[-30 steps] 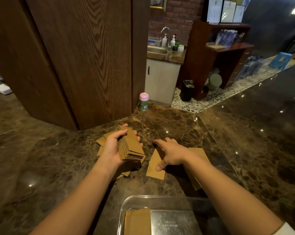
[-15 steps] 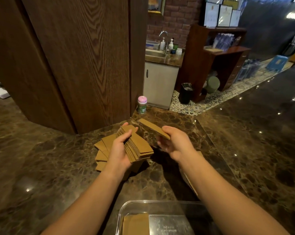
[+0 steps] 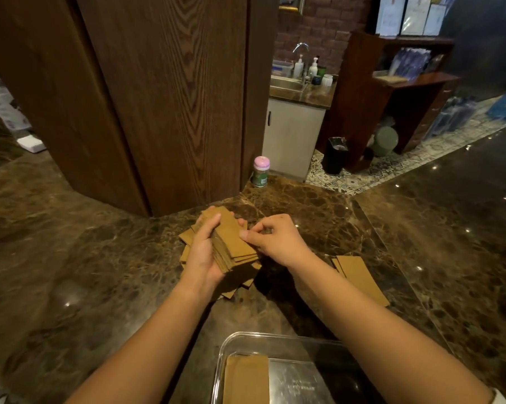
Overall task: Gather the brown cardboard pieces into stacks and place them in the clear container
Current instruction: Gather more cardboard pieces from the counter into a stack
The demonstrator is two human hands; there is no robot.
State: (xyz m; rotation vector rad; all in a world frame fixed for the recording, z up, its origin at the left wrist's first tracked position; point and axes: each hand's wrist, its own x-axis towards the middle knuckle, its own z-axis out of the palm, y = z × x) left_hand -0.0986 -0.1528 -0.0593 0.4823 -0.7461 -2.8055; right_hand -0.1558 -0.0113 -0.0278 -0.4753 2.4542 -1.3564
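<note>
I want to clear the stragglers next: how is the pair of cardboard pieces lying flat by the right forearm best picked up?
Probably by a long edge. The loose cardboard pieces lie flat on the marble counter, overlapped, so there is nothing to pinch from above. The right hand could come from their right side, which is bare counter, slide fingertips under that edge and pinch both together.

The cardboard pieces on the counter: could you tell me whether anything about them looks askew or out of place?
Yes: the stack gripped by the left hand is fanned, its edges unaligned. Loose pieces lie scattered beneath, and two more sit apart to the right.
</note>
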